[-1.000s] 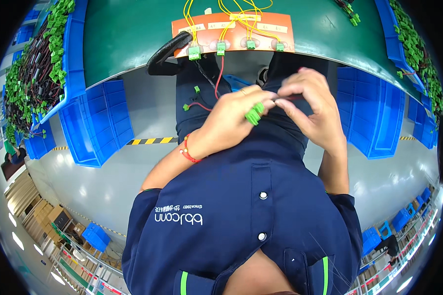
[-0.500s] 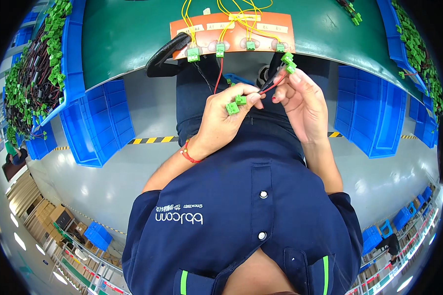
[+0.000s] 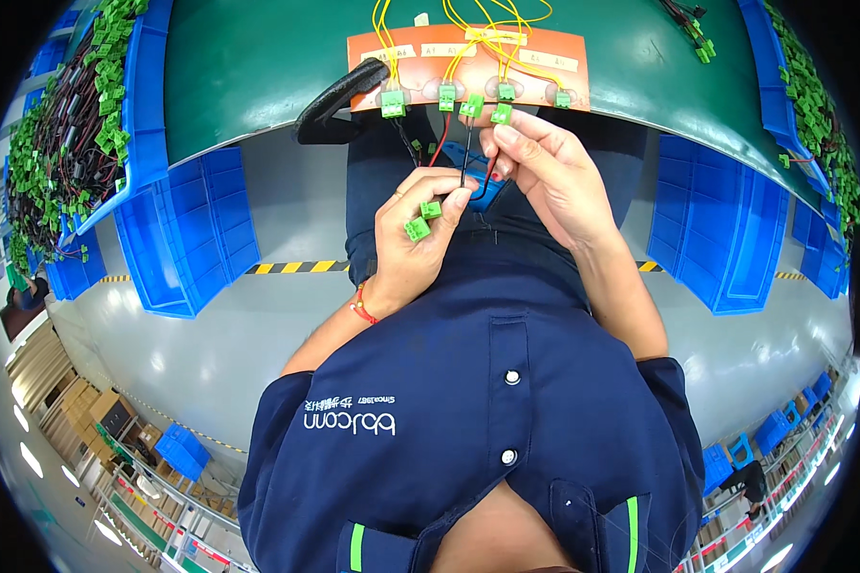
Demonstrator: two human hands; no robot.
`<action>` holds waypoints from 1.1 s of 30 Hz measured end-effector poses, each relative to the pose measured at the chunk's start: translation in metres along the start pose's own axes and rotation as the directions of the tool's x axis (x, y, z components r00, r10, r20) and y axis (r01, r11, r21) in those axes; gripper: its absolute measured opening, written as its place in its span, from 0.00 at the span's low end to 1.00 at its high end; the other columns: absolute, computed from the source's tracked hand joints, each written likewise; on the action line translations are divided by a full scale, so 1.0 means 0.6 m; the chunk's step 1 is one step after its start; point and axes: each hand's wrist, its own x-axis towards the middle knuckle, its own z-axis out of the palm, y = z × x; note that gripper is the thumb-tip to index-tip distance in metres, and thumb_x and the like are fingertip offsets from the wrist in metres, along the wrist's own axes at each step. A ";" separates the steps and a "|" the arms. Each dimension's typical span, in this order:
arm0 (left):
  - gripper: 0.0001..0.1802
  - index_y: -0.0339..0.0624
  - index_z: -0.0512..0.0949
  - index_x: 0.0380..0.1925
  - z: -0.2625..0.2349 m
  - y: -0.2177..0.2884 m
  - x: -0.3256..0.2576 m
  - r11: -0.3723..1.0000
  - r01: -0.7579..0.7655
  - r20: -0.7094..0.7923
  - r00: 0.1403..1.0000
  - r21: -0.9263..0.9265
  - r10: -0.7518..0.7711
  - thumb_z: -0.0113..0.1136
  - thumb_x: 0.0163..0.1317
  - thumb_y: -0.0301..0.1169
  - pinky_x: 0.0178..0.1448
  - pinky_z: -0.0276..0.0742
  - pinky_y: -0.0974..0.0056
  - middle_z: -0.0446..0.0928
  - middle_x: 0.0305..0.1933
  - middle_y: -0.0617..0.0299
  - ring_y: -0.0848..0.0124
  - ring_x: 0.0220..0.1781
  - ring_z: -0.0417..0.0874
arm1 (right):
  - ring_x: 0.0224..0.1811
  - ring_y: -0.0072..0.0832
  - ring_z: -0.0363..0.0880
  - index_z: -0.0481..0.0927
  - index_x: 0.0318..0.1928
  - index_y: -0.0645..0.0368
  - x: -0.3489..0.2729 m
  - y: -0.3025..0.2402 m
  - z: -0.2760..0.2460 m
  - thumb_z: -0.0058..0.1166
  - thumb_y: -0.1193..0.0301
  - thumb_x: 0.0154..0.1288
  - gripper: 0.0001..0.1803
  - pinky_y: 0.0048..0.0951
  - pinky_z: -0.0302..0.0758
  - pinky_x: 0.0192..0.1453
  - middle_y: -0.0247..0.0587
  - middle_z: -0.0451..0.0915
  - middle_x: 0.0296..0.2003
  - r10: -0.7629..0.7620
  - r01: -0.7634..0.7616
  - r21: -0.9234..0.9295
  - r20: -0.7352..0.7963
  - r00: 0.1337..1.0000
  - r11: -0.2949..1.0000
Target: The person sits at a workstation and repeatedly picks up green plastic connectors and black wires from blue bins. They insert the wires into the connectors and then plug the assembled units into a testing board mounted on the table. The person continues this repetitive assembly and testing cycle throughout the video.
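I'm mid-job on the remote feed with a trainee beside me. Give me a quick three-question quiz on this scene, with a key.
1. What is at the fingertips of the right hand?
A. A screwdriver
B. A green connector
C. A roll of tape

2. True or false: the red bracelet is on the left wrist.

3. Fill in the blank: the left hand has ____ small connectors showing against it, apart from those up by the orange board.

Key: 1. B; 2. true; 3. two.
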 end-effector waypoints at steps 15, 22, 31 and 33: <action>0.05 0.33 0.83 0.39 -0.001 0.000 -0.003 0.998 -0.066 0.001 0.998 0.014 0.066 0.61 0.67 0.22 0.46 0.75 0.70 0.83 0.40 0.56 0.73 0.40 0.82 | 0.29 0.15 0.70 0.83 0.42 0.64 0.017 0.023 -0.017 0.48 0.61 0.79 0.18 0.19 0.70 0.36 0.33 0.80 0.31 -0.172 0.130 -0.361 -0.087 0.981 0.924; 0.05 0.33 0.83 0.39 0.006 0.003 0.004 0.987 -0.155 0.046 0.987 0.047 0.153 0.65 0.63 0.20 0.43 0.77 0.67 0.83 0.38 0.55 0.70 0.38 0.83 | 0.33 0.13 0.76 0.83 0.45 0.65 -0.033 0.000 0.003 0.53 0.70 0.75 0.11 0.17 0.73 0.37 0.32 0.83 0.33 -0.464 0.302 -0.646 -0.093 0.881 0.701; 0.06 0.33 0.84 0.41 0.016 0.013 0.014 0.976 -0.199 0.105 0.976 0.087 0.189 0.60 0.67 0.22 0.44 0.77 0.66 0.82 0.40 0.54 0.67 0.36 0.83 | 0.25 0.14 0.72 0.81 0.54 0.65 -0.047 -0.010 -0.018 0.49 0.67 0.78 0.16 0.16 0.70 0.31 0.33 0.80 0.28 -0.200 0.121 -0.359 -0.194 0.960 0.926; 0.12 0.33 0.83 0.42 0.001 0.012 0.011 0.980 -0.189 0.040 0.982 0.067 0.187 0.51 0.74 0.26 0.42 0.74 0.69 0.80 0.39 0.54 0.74 0.31 0.78 | 0.25 0.14 0.72 0.82 0.53 0.65 -0.044 -0.019 -0.032 0.50 0.66 0.77 0.16 0.16 0.69 0.30 0.32 0.79 0.26 -0.215 0.114 -0.399 -0.220 0.951 0.910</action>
